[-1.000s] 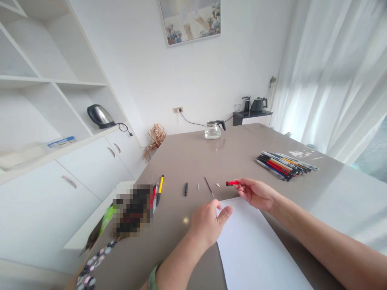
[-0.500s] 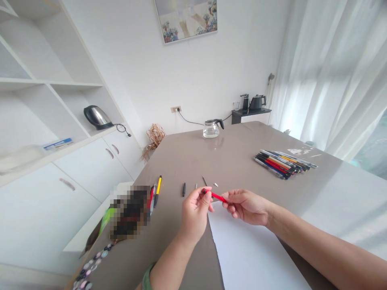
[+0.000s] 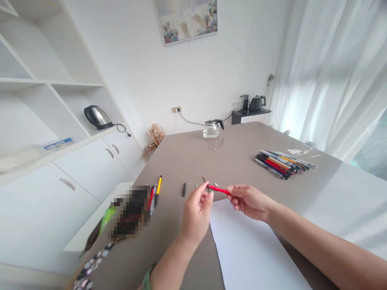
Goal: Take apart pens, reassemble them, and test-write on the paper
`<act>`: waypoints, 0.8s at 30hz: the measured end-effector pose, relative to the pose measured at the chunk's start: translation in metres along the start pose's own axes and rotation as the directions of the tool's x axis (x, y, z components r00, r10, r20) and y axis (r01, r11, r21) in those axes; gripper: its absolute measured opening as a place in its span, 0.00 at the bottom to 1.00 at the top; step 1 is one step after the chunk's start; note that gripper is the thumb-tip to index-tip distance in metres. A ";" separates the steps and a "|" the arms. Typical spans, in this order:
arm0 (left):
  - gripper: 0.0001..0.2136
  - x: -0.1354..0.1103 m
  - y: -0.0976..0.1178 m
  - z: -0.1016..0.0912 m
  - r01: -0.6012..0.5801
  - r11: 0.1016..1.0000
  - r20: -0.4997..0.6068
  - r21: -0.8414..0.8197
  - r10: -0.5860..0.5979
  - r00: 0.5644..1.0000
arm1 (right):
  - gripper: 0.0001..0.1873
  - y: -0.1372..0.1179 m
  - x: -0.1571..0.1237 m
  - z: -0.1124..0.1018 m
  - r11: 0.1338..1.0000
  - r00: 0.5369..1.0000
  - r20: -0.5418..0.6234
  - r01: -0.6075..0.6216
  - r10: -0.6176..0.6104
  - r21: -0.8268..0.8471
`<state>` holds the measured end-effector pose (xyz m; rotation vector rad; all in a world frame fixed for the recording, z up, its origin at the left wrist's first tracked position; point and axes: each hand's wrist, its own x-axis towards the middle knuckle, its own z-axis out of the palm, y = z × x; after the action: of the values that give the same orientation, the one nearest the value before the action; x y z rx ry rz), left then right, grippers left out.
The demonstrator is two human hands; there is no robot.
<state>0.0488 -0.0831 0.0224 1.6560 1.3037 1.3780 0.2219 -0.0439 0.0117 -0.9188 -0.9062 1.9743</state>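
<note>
My right hand (image 3: 249,202) pinches a red pen barrel (image 3: 220,189) by its right end, thumb against fingers. The barrel's black end points left and meets my left hand (image 3: 196,209). There the index fingertip touches the black end, while the thumb sits lower, apart from it. Beyond the hands lie loose pen parts: a short black piece (image 3: 184,189), a thin dark refill (image 3: 203,178) partly hidden by the red barrel, a small white tip (image 3: 216,184) and a small metallic piece (image 3: 196,186). White paper (image 3: 254,245) lies under and in front of my right hand.
A pile of pens (image 3: 284,164) lies to the right. At left are a yellow pen (image 3: 158,189) beside other pens, a blurred-out dark object (image 3: 131,211) and a beaded strap (image 3: 94,262). A glass pot (image 3: 211,129) stands at the table's far side.
The red barrel has shifted slightly up and right with my right hand. My left thumb has come away from the barrel's black end, and the index finger has straightened.
</note>
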 end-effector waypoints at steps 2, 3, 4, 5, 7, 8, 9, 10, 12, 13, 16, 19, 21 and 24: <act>0.13 0.002 -0.002 -0.001 0.053 0.999 0.020 -0.004 -0.053 0.998 | 0.06 -0.002 -0.001 0.001 0.996 0.998 -0.022 0.061 -0.062 -0.059; 0.12 0.002 -0.002 -0.001 0.084 0.996 0.046 -0.012 -0.084 0.995 | 0.08 -0.004 -0.002 0.003 0.991 0.994 -0.024 0.105 -0.107 -0.079; 0.12 0.002 -0.003 -0.001 0.123 0.992 0.089 -0.023 -0.121 0.989 | 0.09 -0.007 -0.004 0.004 0.984 0.987 -0.022 0.155 -0.158 -0.090; 0.12 0.002 -0.004 0.000 0.171 0.985 0.145 -0.037 -0.164 0.976 | 0.10 -0.009 -0.005 0.006 0.974 0.978 -0.017 0.205 -0.207 -0.094; 0.12 0.001 -0.004 0.002 0.280 0.958 0.265 -0.066 -0.254 0.930 | 0.12 -0.013 -0.010 0.010 0.954 0.959 0.003 0.284 -0.285 -0.101; 0.12 0.000 -0.004 0.003 0.328 0.941 0.319 -0.078 -0.288 0.903 | 0.13 -0.015 -0.012 0.012 0.944 0.951 0.017 0.308 -0.308 -0.117; 0.12 -0.001 -0.003 0.004 0.364 0.927 0.367 -0.091 -0.309 0.877 | 0.14 -0.016 -0.014 0.013 0.935 0.947 0.037 0.320 -0.318 -0.151; 0.12 -0.002 -0.001 0.006 0.387 0.916 0.409 -0.106 -0.315 0.857 | 0.14 -0.016 -0.016 0.015 0.926 0.948 0.063 0.319 -0.313 -0.200; 0.13 -0.004 0.002 0.008 0.398 0.907 0.467 -0.140 -0.294 0.834 | 0.13 -0.015 -0.019 0.018 0.899 0.953 0.135 0.301 -0.271 -0.319; 0.13 -0.005 0.003 0.008 0.395 0.905 0.484 -0.154 -0.280 0.829 | 0.12 -0.014 -0.021 0.019 0.877 0.954 0.176 0.293 -0.243 -0.381; 0.13 -0.006 0.003 0.009 0.403 0.901 0.486 -0.160 -0.283 0.826 | 0.12 -0.011 -0.023 0.022 0.796 0.946 0.217 0.320 -0.241 -0.513; 0.13 -0.006 0.000 0.010 0.419 0.892 0.464 -0.167 -0.304 0.832 | 0.13 -0.011 -0.025 0.026 0.745 0.929 0.142 0.360 -0.342 -0.562; 0.13 -0.006 -0.002 0.010 0.405 0.895 0.463 -0.187 -0.283 0.840 | 0.12 -0.011 -0.026 0.028 0.745 0.927 0.140 0.364 -0.347 -0.559; 0.13 -0.008 0.000 0.012 0.367 0.902 0.455 -0.227 -0.235 0.859 | 0.11 -0.010 -0.026 0.030 0.733 0.939 0.200 0.342 -0.278 -0.588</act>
<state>0.0600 -0.0887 0.0166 1.3617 0.9881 0.9129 0.2123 -0.0695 0.0420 -0.9362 -1.7120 1.4456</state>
